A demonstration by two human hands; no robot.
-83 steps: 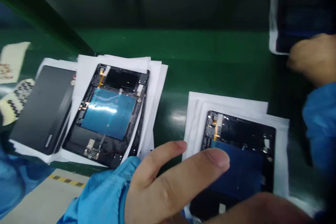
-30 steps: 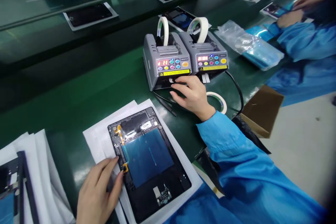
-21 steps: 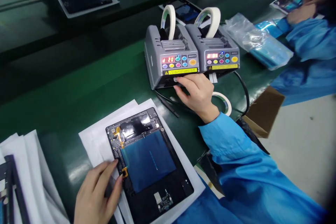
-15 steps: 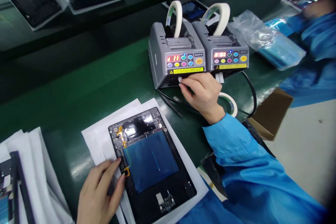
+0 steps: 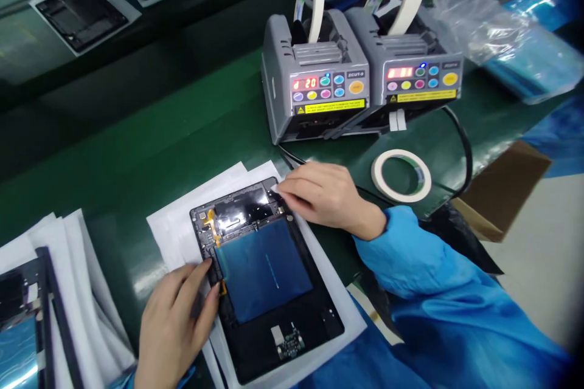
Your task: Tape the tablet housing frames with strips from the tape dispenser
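An opened tablet (image 5: 269,273) with a blue battery and bare circuit boards lies on white sheets (image 5: 171,231). My left hand (image 5: 177,316) rests at its left edge, thumb and fingers apart and touching the frame, holding nothing. My right hand (image 5: 326,197) is at the tablet's top right corner, thumb and fingertips pinched on a small white piece of tape (image 5: 274,188). Behind it stand two grey tape dispensers (image 5: 319,79) (image 5: 410,67) with tape rolls on top; cut white strips (image 5: 397,120) hang from the right one.
A loose tape roll (image 5: 401,175) lies right of my right hand, by black cables. More tablet parts on white sheets (image 5: 77,292) are at the left. A cardboard box (image 5: 504,191) and plastic-wrapped blue items (image 5: 533,64) are at the right; further tablets (image 5: 82,15) lie at the back.
My right hand has moved from the left dispenser's outlet down to the tablet's top right corner with the tape piece. My left hand has stayed at the tablet's edge. The view has shifted slightly.
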